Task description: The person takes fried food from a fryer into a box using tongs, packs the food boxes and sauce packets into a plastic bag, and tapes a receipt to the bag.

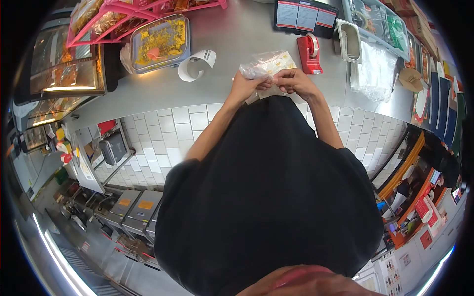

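Note:
A clear plastic bag [253, 72] with pale yellowish contents lies at the counter's front edge, close against the black shirt. My left hand [245, 86] grips the near side of the bag, its fingers curled. From the other side, my right hand [295, 83] pinches the bag's plastic between thumb and fingers. Both sets of fingertips nearly meet over the gathered plastic. What exactly is inside the bag cannot be made out. To the right of my right hand stands a red tape dispenser [311, 63] with a roll of tape on it.
A curled paper strip [196, 66] and a clear tub [162, 40] of yellow food lie left, below pink baskets [94, 29]. On the right are a metal container [349, 42], a stack of plastic bags [373, 71] and a light blue basket [363, 30]. Dark display panels [305, 18] stand behind.

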`<state>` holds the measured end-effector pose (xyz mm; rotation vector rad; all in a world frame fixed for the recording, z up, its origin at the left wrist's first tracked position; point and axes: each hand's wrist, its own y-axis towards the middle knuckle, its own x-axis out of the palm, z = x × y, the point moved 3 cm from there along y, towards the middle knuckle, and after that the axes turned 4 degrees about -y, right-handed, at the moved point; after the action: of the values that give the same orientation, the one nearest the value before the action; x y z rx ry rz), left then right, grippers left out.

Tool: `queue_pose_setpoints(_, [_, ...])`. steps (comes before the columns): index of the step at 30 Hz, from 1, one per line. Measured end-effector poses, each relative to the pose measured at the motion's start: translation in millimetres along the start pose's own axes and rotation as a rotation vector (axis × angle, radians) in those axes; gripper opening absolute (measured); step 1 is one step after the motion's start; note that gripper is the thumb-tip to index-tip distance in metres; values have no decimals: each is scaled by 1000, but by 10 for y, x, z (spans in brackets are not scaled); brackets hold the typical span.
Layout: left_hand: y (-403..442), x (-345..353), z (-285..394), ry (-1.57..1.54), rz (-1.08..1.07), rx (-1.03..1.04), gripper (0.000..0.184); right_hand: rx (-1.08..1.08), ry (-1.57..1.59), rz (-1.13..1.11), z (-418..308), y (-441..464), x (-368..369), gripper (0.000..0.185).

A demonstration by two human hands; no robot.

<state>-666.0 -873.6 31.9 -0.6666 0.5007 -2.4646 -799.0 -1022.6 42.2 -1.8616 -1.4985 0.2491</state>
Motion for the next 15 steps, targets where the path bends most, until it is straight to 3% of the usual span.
queue_pose_setpoints(11, [-1, 33, 89, 18, -8, -28, 18, -37, -56, 164, -56, -49, 117, 20])
queue_pose_setpoints(15, [0, 9, 68, -1, -25, -32, 17, -149, -138, 286, 84, 50, 156, 18])
